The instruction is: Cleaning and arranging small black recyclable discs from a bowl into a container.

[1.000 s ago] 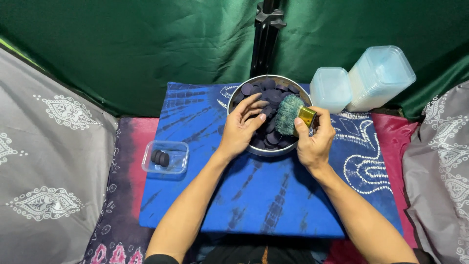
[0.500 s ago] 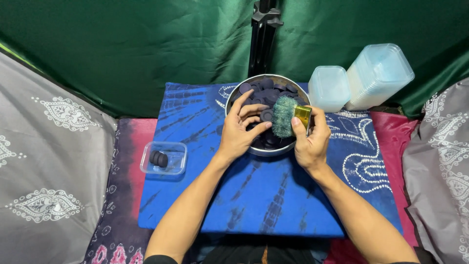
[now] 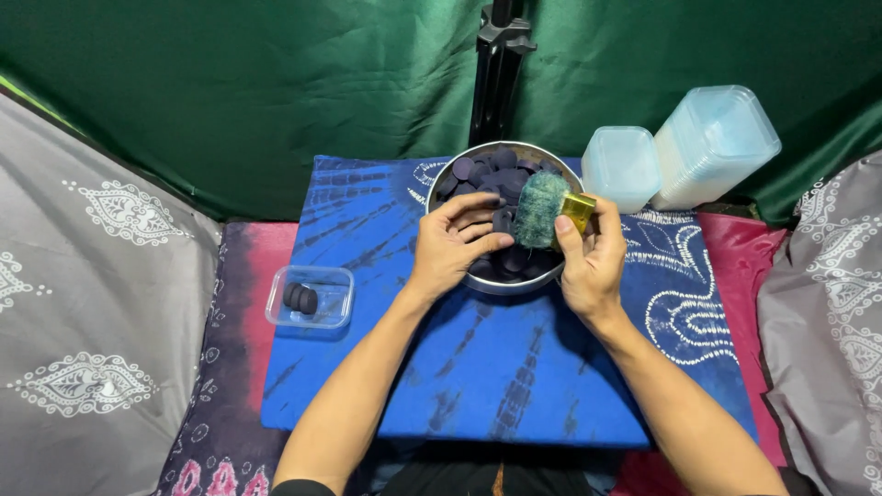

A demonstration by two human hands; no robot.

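A blue tie-dye cloth (image 3: 478, 367) carries a metal bowl (image 3: 459, 276) of dark round discs (image 3: 491, 170) at its far edge. Best worked by gripping one disc firmly while brushing. The right hand (image 3: 593, 262) pinches a green scrub pad (image 3: 540, 209) over the bowl; the left hand (image 3: 455, 243) curls onto the discs, just beside the pad.

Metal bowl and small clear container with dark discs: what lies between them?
In the head view, only blue patterned cloth lies between the metal bowl and the clear container; the left hand reaches into the bowl.
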